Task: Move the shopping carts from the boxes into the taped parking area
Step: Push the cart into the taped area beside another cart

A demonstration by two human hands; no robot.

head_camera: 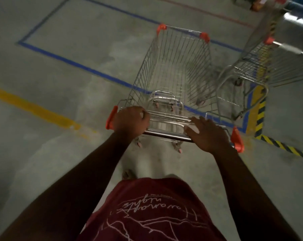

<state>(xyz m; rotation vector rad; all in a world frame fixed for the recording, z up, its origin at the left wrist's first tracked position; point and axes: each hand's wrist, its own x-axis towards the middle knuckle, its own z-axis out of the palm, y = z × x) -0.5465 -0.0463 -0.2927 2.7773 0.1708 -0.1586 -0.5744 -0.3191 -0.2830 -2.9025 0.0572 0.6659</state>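
A wire shopping cart [175,66] with orange corner caps stands straight in front of me, its basket empty. My left hand [131,121] is closed around the left end of its metal handle bar [166,134]. My right hand [208,134] rests over the right end of the bar, fingers curled on it. The cart's front half lies over the near blue tape line [81,65] of the taped rectangle on the floor. A second wire cart [256,66] stands at the right, close beside the first.
A yellow floor line [34,108] runs at the left. Yellow-and-black hazard tape [262,112] marks the floor at the right. A faint red line [216,14] crosses the far floor. Metal railing [296,23] and blurred objects sit at the top right. Bare concrete fills the blue rectangle's left part.
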